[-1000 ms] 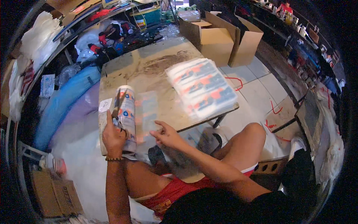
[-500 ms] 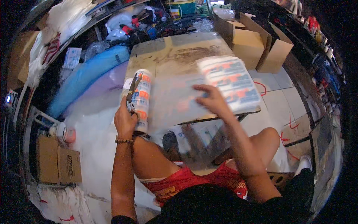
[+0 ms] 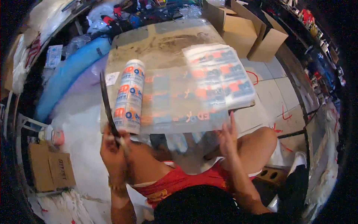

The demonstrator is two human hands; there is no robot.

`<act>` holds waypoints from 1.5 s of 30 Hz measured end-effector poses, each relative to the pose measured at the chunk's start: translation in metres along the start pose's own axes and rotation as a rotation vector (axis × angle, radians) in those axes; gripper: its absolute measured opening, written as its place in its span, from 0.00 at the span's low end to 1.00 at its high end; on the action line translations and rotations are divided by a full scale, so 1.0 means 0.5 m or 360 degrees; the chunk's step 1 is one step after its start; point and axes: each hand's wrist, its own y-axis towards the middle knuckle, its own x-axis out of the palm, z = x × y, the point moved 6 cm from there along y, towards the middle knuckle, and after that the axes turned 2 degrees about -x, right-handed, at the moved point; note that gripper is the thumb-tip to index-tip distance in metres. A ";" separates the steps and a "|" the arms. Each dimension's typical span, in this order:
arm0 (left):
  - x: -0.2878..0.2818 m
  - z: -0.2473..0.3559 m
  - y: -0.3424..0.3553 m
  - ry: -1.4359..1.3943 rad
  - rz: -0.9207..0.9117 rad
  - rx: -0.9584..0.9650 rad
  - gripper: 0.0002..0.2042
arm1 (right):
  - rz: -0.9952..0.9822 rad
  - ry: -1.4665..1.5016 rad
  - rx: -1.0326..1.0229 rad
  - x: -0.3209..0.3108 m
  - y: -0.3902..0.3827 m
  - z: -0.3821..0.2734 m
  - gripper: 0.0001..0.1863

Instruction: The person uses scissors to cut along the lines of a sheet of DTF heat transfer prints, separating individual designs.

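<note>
In my left hand (image 3: 115, 155) is a pair of dark scissors (image 3: 107, 102), its blades pointing away from me, left of the roll. The roll of printed plastic film (image 3: 128, 97), white with orange and blue print, stands lengthwise on the left of the low table (image 3: 171, 37). From it a clear printed film sheet (image 3: 175, 100) stretches right across the tabletop. My right hand (image 3: 228, 138), fingers stretched out and apart, is at the sheet's near right corner; whether it touches the film I cannot tell. A stack of printed plastic sheets (image 3: 220, 74) lies on the right side.
Open cardboard boxes (image 3: 240, 33) stand beyond the table's far right corner. A long blue wrapped roll (image 3: 71, 74) lies at the left, with a closed carton (image 3: 50, 168) nearer me. Cluttered shelves (image 3: 320, 52) line the right. My knees are close to the table's near edge.
The scissors have moved left, off the roll. My right hand has come down from over the film to its near right edge. The view has shifted slightly.
</note>
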 end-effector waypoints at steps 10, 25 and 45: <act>0.081 -0.199 -0.392 -0.0889 -0.0653 -0.1694 0.22 | -0.0500 -0.0368 0.0351 0.181 -0.068 0.185 0.35; 0.143 -0.278 -0.375 -0.1546 -0.0271 -0.2103 0.30 | -0.0239 -0.0276 0.0321 0.232 -0.062 0.195 0.24; 0.176 -0.191 -0.266 -0.0671 -0.0632 -0.1464 0.30 | -0.0288 -0.0545 0.0242 0.232 -0.054 0.175 0.27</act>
